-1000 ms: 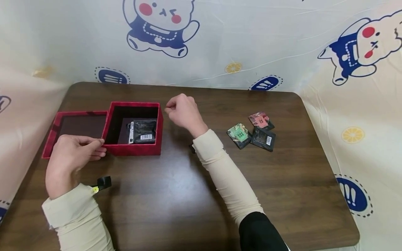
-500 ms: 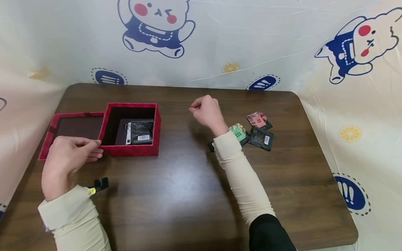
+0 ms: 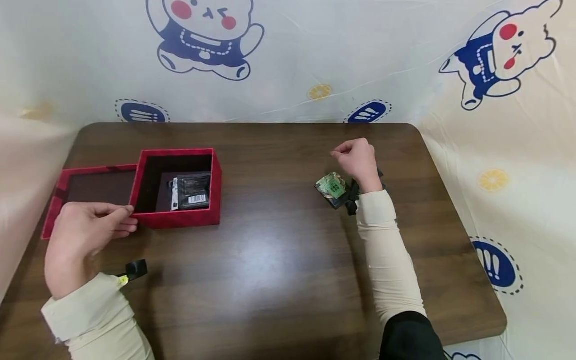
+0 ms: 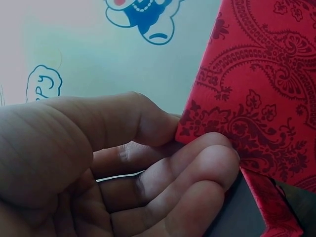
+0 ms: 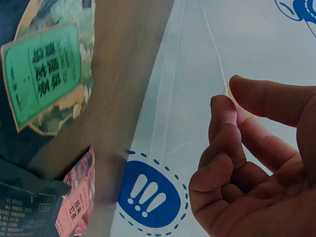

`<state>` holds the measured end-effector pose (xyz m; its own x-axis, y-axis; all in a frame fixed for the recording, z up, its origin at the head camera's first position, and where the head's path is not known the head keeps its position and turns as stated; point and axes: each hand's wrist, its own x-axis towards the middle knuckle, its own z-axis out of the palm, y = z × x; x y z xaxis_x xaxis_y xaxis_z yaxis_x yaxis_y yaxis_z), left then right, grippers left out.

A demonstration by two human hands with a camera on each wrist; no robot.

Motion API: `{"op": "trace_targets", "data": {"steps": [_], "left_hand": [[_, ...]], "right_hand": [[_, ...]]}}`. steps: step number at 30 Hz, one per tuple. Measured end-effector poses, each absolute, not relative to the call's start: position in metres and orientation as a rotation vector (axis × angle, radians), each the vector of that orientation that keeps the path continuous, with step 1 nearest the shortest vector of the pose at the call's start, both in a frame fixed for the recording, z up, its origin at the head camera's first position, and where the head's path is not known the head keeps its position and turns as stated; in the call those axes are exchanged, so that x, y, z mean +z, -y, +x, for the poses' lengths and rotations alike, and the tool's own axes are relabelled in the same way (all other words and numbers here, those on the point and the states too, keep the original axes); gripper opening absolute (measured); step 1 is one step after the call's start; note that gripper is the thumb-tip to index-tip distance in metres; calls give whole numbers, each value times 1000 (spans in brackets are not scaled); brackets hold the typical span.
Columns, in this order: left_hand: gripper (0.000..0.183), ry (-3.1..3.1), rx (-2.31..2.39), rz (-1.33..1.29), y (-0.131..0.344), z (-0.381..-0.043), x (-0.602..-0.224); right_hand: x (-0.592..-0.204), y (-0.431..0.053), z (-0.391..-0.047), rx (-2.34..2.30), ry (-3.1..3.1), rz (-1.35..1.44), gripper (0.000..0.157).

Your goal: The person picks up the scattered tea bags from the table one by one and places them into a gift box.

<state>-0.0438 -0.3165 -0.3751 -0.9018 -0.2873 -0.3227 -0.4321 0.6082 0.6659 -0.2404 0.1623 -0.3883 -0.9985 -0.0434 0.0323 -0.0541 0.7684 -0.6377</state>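
Packets near the right hand are partly hidden.

The left hand grips a red box with black sachets inside; the right hand hovers near a green-labelled sachet on the worktop.

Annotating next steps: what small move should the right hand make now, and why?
Probably lower the right hand to the green packet: the hand looks empty and hangs close by, the packet lies on the table, and the left hand grips the red box, with a black packet inside.
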Motion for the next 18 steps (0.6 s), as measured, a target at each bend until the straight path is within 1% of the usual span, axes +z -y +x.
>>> {"op": "trace_targets", "data": {"steps": [3, 7, 18], "left_hand": [[50, -2644, 1181, -615, 317, -43, -375], [51, -2624, 1216, -621, 316, -43, -374], [46, -2618, 1265, -646, 314, -42, -373]], "right_hand": [[-389, -165, -242, 1077, 2947, 104, 19], [-394, -165, -243, 1062, 2997, 52, 19], [-423, -174, -249, 970, 3155, 4, 17]]}}
